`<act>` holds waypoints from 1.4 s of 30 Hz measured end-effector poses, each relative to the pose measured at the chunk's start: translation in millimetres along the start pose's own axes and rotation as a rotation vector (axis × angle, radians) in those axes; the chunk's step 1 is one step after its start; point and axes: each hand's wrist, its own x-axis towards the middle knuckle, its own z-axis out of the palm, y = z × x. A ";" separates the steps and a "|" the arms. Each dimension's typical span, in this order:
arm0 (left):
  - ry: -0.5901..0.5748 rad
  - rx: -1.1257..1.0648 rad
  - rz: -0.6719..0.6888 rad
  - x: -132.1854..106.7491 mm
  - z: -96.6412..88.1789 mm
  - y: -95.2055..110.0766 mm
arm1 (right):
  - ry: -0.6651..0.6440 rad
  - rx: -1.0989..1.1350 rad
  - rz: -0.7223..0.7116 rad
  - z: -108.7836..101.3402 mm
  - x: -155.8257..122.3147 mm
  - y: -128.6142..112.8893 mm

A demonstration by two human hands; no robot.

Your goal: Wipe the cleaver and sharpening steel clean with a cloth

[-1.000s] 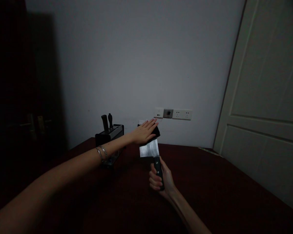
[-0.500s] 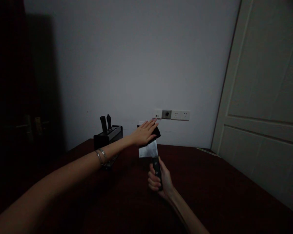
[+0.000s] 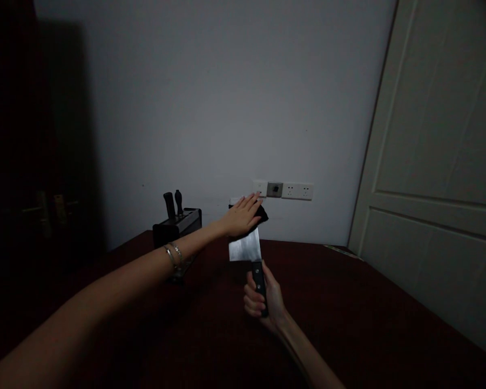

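My right hand (image 3: 272,300) is wrapped round the black riveted handle of a cleaver (image 3: 245,249), whose broad steel blade points up and away from me. A black cloth (image 3: 262,214) covers the middle of the blade. Flat on top of the cloth lies my left hand (image 3: 243,216), fingers stretched out, pressing it against the steel. A pale strip of the blade's far end shows beyond the cloth. On the left, partly behind my left forearm, stands a dark knife block (image 3: 186,221) with two black handles sticking up.
Everything is above a dark red-brown table (image 3: 324,308). Behind it rises a pale wall with a row of sockets (image 3: 297,191). A light panelled door (image 3: 433,227) stands on the right. Door handles (image 3: 44,208) show dimly in the dark area at left.
My left hand and the cloth have slid slightly up the blade, away from the handle, baring a bit more steel. My right hand keeps its grip. The view has shifted slightly.
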 end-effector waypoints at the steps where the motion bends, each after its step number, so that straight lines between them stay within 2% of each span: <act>1: -0.001 -0.006 -0.020 3.7 0.8 -6.9 | 0.001 -0.003 0.005 0.1 -0.1 0.6; 5: 0.017 -0.036 -0.013 8.1 2.8 -25.0 | -0.014 -0.003 0.015 0.5 -0.9 -0.4; 12: -0.017 -0.055 0.100 -1.7 -0.5 -46.7 | -0.053 0.012 0.008 1.7 -2.7 -4.3; 18: -0.045 -0.038 0.113 -14.4 -4.9 -55.1 | -0.081 0.033 -0.005 1.6 -3.7 -5.1; 23: -0.061 -0.007 0.138 -25.9 -7.9 -37.7 | -0.070 0.004 -0.025 1.9 -4.0 -7.1; 28: -0.088 -0.006 0.265 -47.2 -9.4 2.8 | -0.032 -0.005 -0.090 0.2 -5.3 -10.7; 32: -0.100 0.003 0.302 -56.3 -12.7 28.8 | -0.022 -0.011 -0.087 -2.6 -5.2 -10.5; 35: -0.109 0.004 0.303 -56.0 -14.8 36.8 | -0.015 -0.025 -0.067 -3.2 -4.9 -9.4; 42: -0.101 -0.040 0.231 -49.5 -9.9 41.6 | 0.013 -0.041 -0.014 -2.5 -3.7 -4.6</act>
